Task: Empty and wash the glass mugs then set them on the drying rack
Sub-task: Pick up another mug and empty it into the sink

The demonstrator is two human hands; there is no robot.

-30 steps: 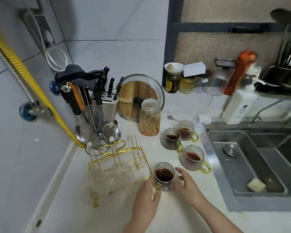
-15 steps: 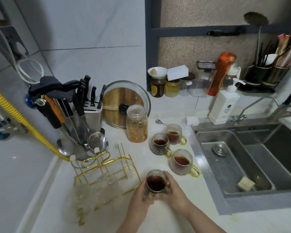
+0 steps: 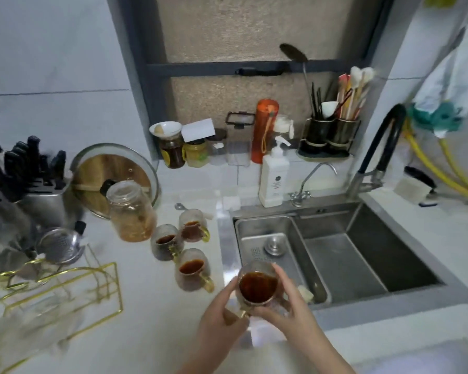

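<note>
Both hands hold one glass mug (image 3: 257,286) full of dark brown liquid, upright, above the left rim of the steel sink (image 3: 343,255). My left hand (image 3: 222,317) pinches its gold handle; my right hand (image 3: 284,306) wraps the far side. Three more glass mugs with gold handles stand on the white counter, each with brown liquid: one nearest (image 3: 191,269), one to its upper left (image 3: 165,244), one behind (image 3: 193,225). The gold wire drying rack (image 3: 65,287) sits at the left, with blurred clear glassware under it.
A glass jar (image 3: 131,211) and a pot lid (image 3: 114,174) stand behind the mugs. A knife block (image 3: 35,184) and a strainer (image 3: 61,245) are at far left. Soap bottle (image 3: 273,179), small tap (image 3: 305,184) and black faucet (image 3: 381,147) line the sink's back. A sponge (image 3: 305,292) lies in the sink.
Both hands have lifted the mug off the counter and carried it right, from beside the drying rack to the sink's left edge. The view has swung right.
</note>
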